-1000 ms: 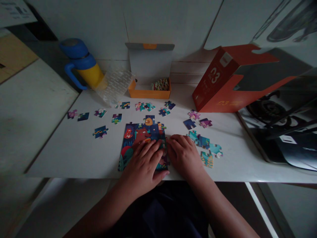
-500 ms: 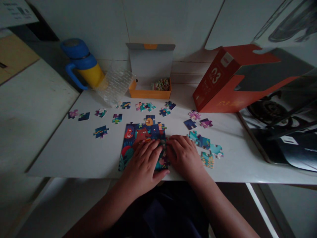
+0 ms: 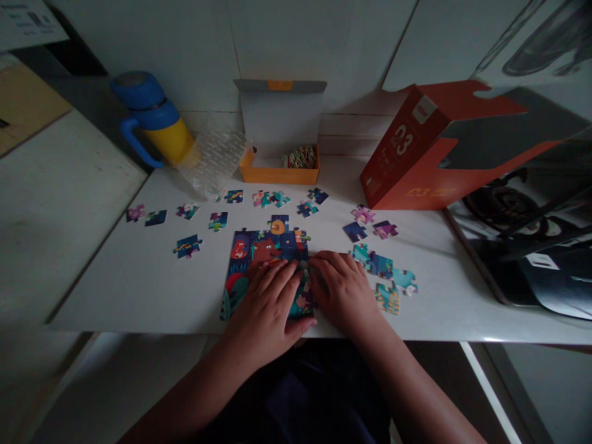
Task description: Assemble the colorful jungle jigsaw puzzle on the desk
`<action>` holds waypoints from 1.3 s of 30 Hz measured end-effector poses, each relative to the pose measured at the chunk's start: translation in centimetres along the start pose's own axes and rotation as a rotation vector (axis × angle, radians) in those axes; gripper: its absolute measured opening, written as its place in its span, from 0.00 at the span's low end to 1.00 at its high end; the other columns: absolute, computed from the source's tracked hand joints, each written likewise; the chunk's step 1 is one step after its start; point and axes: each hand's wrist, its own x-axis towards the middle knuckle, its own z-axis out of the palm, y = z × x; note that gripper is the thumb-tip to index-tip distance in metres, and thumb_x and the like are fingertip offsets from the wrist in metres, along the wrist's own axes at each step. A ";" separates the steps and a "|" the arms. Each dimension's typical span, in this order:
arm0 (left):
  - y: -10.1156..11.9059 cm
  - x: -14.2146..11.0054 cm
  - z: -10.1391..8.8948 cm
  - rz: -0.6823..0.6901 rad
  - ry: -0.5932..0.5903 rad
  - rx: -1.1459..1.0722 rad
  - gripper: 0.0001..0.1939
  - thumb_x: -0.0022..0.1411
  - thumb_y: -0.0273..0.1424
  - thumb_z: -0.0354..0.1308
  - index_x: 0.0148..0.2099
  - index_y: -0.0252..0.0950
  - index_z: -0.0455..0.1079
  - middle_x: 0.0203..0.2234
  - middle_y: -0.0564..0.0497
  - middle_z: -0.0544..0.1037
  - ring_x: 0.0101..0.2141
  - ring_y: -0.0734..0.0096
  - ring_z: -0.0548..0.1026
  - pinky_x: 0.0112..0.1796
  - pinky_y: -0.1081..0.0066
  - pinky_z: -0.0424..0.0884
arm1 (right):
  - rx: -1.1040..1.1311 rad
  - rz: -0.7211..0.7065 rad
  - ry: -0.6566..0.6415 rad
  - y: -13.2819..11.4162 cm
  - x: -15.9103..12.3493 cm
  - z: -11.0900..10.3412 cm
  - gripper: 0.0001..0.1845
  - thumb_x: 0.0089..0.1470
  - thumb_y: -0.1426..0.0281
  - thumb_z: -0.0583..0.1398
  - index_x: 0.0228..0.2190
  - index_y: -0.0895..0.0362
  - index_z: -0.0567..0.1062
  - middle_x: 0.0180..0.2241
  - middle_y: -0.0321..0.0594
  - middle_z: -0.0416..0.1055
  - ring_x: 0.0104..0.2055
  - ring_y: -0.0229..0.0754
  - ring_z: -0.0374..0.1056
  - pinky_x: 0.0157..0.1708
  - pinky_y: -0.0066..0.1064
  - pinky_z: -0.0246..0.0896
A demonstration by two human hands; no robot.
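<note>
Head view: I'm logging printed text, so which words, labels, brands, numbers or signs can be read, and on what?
"3": large white digit on the red box; the character before it is unclear.
Too blurred to read: the box's other print and pale label; rows on the clear plastic wrap; the white panel, upper left; the white sticker on the black stove.

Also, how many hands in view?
2: the left hand lies across the partly assembled jigsaw puzzle; the right hand is at its right edge.
</note>
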 end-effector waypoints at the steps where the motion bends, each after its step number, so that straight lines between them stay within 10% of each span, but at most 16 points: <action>1: 0.0 0.0 -0.1 -0.001 -0.006 0.001 0.38 0.68 0.48 0.68 0.70 0.30 0.67 0.70 0.35 0.71 0.69 0.39 0.67 0.71 0.39 0.62 | 0.000 0.000 0.002 0.0 0.0 0.0 0.14 0.67 0.71 0.62 0.53 0.55 0.80 0.55 0.46 0.79 0.54 0.54 0.70 0.54 0.47 0.63; 17: 0.0 0.1 -0.4 0.110 -0.001 -0.033 0.20 0.74 0.40 0.63 0.62 0.38 0.76 0.66 0.43 0.77 0.65 0.49 0.75 0.69 0.42 0.68 | -0.010 0.036 0.082 0.4 -0.4 -1.0 0.10 0.71 0.71 0.59 0.48 0.55 0.80 0.51 0.47 0.80 0.51 0.53 0.71 0.51 0.46 0.65; 27: 0.0 -0.4 -0.1 0.177 0.103 -0.044 0.15 0.75 0.35 0.62 0.59 0.35 0.78 0.60 0.45 0.82 0.59 0.53 0.80 0.60 0.50 0.79 | -0.260 0.224 0.008 9.7 -4.7 -6.1 0.25 0.67 0.55 0.65 0.59 0.53 0.78 0.62 0.54 0.74 0.62 0.64 0.69 0.57 0.57 0.67; 39: 0.0 -0.6 0.2 0.226 0.174 -0.037 0.10 0.75 0.32 0.63 0.53 0.35 0.80 0.56 0.44 0.84 0.54 0.56 0.82 0.56 0.54 0.81 | -0.103 0.242 -0.035 13.1 -6.0 -7.0 0.29 0.68 0.49 0.62 0.61 0.53 0.75 0.61 0.54 0.74 0.63 0.63 0.71 0.63 0.57 0.67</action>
